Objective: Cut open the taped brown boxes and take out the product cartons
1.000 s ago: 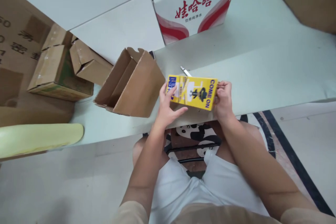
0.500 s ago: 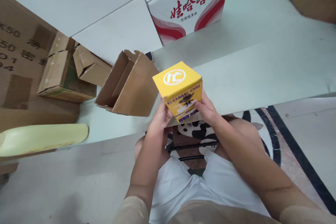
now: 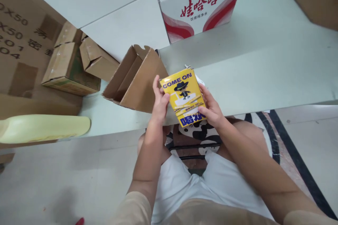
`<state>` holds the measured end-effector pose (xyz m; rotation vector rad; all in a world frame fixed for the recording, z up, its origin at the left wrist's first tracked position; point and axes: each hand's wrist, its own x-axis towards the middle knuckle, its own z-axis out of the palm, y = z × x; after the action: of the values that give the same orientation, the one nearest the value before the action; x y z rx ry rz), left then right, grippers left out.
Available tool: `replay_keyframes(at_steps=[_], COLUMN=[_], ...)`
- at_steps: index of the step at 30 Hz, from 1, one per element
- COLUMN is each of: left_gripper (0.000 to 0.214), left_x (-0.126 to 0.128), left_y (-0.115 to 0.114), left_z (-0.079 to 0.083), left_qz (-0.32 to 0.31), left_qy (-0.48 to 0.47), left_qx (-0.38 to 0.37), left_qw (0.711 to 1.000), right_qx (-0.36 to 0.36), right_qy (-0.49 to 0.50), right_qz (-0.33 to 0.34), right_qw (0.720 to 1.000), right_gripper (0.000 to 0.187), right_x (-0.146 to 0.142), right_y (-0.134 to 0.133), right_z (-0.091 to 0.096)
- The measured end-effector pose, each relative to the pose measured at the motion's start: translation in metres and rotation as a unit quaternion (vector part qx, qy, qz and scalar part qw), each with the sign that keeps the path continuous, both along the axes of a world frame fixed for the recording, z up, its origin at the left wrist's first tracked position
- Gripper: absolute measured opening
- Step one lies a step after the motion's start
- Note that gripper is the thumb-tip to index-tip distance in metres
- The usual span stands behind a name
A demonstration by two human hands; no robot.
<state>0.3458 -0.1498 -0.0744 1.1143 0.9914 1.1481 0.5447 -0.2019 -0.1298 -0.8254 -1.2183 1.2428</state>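
Observation:
Between my two hands is a small yellow box [image 3: 185, 96] with "COME ON" and a cartoon figure in a black hat printed on the side turned up towards me. My left hand [image 3: 160, 103] grips its left edge, thumb on the printed side. On the right edge my right hand [image 3: 211, 110] is closed, thumb low on the same side and fingers partly hidden behind. The box is held over the table's front edge. Just left of it stands an open brown cardboard box [image 3: 144, 81], its mouth facing up and left.
A white carton with red lettering [image 3: 202, 12] stands at the back beside plain white boxes [image 3: 126, 24]. Closed brown cartons [image 3: 66, 68] are stacked at left. A pale yellow-green bottle-shaped object [image 3: 47, 128] lies near the front left. The pale table [image 3: 264, 66] stretches right.
The yellow box has been tilted: its top with the white round logo no longer shows, and the cartoon side now faces me. My left hand has shifted up along its edge. The view has shifted slightly.

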Motion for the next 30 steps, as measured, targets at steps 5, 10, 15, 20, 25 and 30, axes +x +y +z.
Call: replay_keyframes(at_steps=[5, 10, 15, 20, 25, 30], left_gripper=[0.063, 0.049, 0.099, 0.120, 0.111, 0.092], left_x=[-0.005, -0.008, 0.008, 0.026, 0.038, 0.054], left_y=[-0.004, 0.001, -0.004, -0.035, -0.032, 0.036], left_z=[-0.005, -0.012, -0.020, -0.026, -0.010, 0.036], left_qz=[0.040, 0.101, 0.049, -0.080, -0.056, -0.031], left_qy=[0.011, 0.036, -0.003, -0.045, -0.077, -0.067], left_qx=[0.089, 0.128, 0.050, -0.075, -0.051, -0.029], left_qw=[0.995, 0.986, 0.998, 0.993, 0.994, 0.997], right_qx=[-0.015, -0.033, -0.041, -0.049, -0.027, -0.003], right_qy=[-0.025, 0.009, 0.072, 0.096, 0.045, 0.057], right_qz=[0.012, 0.006, -0.067, -0.122, -0.109, -0.121], right_qw=[0.999, 0.999, 0.994, 0.987, 0.993, 0.991], right_gripper=[0.080, 0.075, 0.069, 0.063, 0.076, 0.086], right_x=[-0.004, -0.012, -0.016, -0.014, -0.003, 0.018], right_y=[-0.009, -0.007, -0.002, -0.007, 0.001, 0.080], right_z=[-0.003, -0.004, -0.004, -0.005, 0.001, 0.052])
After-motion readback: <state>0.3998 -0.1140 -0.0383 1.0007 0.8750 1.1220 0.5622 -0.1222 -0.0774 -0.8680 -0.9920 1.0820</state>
